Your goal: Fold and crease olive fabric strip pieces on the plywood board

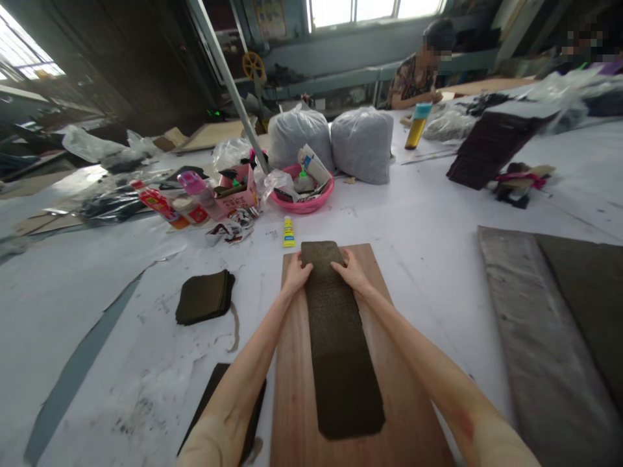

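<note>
Out left of your fingers, one stack of dark pads (204, 297) sits on the desk (428, 220). Your left hand (295, 275) presses flat on the left edge of one long dark strip (338, 337), fingers spread, not gripping. The strip lies lengthwise along one wooden board (292, 389). Your right hand (351, 271) presses the opposite edge, also flat. Just beyond your fingertips stands one yellow glue tube (289, 231); farther back, one pink basin (304, 194) and two grey bags (363, 143).
</note>
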{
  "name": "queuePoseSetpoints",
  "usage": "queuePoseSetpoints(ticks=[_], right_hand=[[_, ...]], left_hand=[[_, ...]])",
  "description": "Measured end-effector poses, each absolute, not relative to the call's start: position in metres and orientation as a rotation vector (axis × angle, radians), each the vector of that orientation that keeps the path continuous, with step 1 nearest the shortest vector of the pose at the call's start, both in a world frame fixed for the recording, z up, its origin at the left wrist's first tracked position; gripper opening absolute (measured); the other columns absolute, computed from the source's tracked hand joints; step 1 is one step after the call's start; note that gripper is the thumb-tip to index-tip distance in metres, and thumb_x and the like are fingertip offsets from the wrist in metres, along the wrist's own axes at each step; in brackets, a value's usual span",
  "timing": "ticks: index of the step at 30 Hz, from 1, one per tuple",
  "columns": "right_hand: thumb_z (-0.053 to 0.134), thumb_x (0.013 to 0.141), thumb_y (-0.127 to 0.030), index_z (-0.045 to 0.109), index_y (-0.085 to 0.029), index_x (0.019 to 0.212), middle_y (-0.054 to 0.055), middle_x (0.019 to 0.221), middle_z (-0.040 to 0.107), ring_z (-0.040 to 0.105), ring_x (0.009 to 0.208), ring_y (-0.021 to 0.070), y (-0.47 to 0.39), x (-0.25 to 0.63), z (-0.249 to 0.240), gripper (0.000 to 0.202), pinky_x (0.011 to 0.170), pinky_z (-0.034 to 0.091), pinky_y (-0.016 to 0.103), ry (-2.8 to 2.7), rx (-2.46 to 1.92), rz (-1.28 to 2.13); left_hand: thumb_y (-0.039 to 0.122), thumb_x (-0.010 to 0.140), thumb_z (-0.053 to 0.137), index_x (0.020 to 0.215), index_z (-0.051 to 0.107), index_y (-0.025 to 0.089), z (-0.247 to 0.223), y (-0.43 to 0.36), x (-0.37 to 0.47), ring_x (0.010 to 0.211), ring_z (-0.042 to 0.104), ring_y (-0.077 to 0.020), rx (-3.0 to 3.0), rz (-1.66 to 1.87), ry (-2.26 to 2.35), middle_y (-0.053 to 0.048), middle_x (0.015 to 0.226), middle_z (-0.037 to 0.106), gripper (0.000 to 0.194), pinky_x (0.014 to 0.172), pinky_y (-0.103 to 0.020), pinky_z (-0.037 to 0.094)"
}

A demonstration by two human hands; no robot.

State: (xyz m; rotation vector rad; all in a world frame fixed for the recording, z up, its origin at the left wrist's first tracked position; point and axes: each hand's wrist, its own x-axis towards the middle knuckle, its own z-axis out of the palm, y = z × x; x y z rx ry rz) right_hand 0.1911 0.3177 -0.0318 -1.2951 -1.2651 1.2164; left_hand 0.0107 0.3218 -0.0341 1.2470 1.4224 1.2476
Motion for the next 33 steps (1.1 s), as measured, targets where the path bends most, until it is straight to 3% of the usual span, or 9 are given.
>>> queuePoseSetpoints(ticks=[5, 9, 16, 27, 33], right_hand=[[0.07, 0.077, -0.041, 0.031, -0.022, 0.146, 0.011, 0.138, 0.054, 0.051, 0.129, 0.0246, 0.276, 0.192, -0.038, 0.082, 0.108, 0.042, 0.044, -1.202, -1.316, 1.243], [0.071, 0.076, -0.046, 0.031, -0.02, 0.147, 0.012, 0.145, 0.048, 0.042, 0.137, 0.0269, 0.248, 0.196, -0.038, 0.085, 0.114, 0.035, 0.047, -1.218, -1.296, 1.182], [0.068, 0.078, -0.05, 0.028, -0.02, 0.148, 0.013, 0.144, 0.048, 0.045, 0.135, 0.0272, 0.202, 0.2, -0.035, 0.086, 0.113, 0.037, 0.048, -1.222, -1.254, 1.225], [0.062, 0.085, -0.043, 0.033, -0.024, 0.145, 0.01, 0.137, 0.053, 0.05, 0.128, 0.0281, 0.153, 0.21, -0.043, 0.069, 0.104, 0.047, 0.049, -1.285, -1.381, 1.083], [0.06, 0.086, -0.037, 0.035, -0.019, 0.144, 0.012, 0.126, 0.059, 0.057, 0.117, 0.0262, 0.129, 0.213, -0.034, 0.066, 0.102, 0.047, 0.047, -1.393, -1.458, 0.934]], left_hand=[[0.026, 0.084, 0.063, 0.132, 0.044, 0.018, -0.027, 0.287, 0.02, 0.108, 0.064, -0.022, 1.177, 1.269, 1.343, -0.011, 0.118, 0.066, 0.053, 0.098, -0.041, 0.051], [0.031, 0.085, 0.065, 0.133, 0.044, 0.019, -0.025, 0.265, 0.023, 0.114, 0.061, -0.0233, 1.153, 1.28, 1.317, -0.012, 0.124, 0.063, 0.054, 0.102, -0.043, 0.048], [0.03, 0.085, 0.065, 0.135, 0.043, 0.023, -0.032, 0.225, 0.025, 0.119, 0.058, -0.0236, 1.213, 1.324, 1.311, -0.01, 0.133, 0.057, 0.055, 0.108, -0.045, 0.044], [0.021, 0.09, 0.058, 0.134, 0.041, 0.02, -0.049, 0.179, 0.028, 0.121, 0.058, -0.0232, 1.186, 1.285, 1.407, -0.01, 0.126, 0.06, 0.047, 0.106, -0.044, 0.046], [0.015, 0.092, 0.05, 0.134, 0.037, 0.015, -0.047, 0.156, 0.036, 0.117, 0.059, -0.0206, 1.176, 1.297, 1.413, -0.012, 0.125, 0.059, 0.044, 0.104, -0.04, 0.047]])
